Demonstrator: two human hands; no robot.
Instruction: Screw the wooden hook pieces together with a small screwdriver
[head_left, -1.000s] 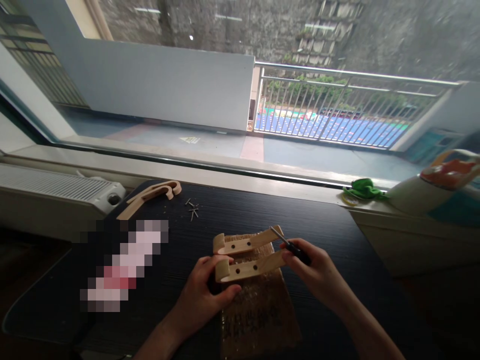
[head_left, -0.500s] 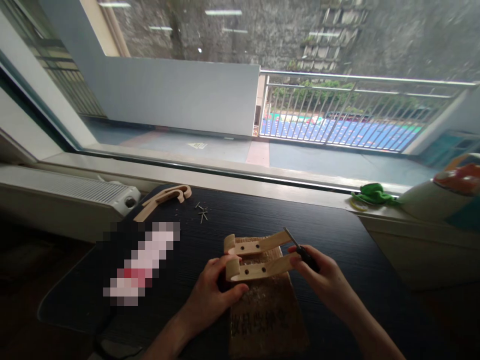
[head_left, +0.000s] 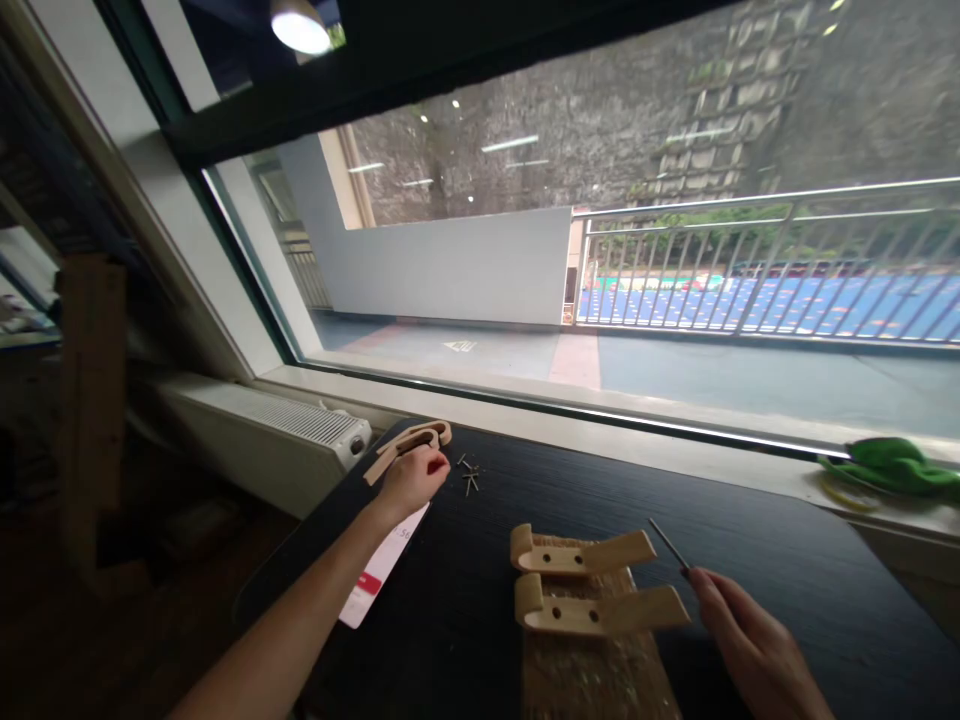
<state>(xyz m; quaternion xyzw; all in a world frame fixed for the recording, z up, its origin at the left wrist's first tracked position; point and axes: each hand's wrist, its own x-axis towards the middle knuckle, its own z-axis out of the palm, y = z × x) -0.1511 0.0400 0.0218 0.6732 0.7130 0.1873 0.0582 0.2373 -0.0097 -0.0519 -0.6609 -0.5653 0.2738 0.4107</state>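
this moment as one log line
left hand near small metal fasteners | right hand holding thin metal screwdriver | two pale curved wooden pieces across brown rectangular block

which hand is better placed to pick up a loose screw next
Probably the left hand: it is close beside the screws, though whether it already holds one is unclear. The right hand is farther away and grips a screwdriver.

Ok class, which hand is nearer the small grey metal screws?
Left: the left hand is close beside the small grey metal screws; the right hand is farther off, past two curved pale wooden hooks.
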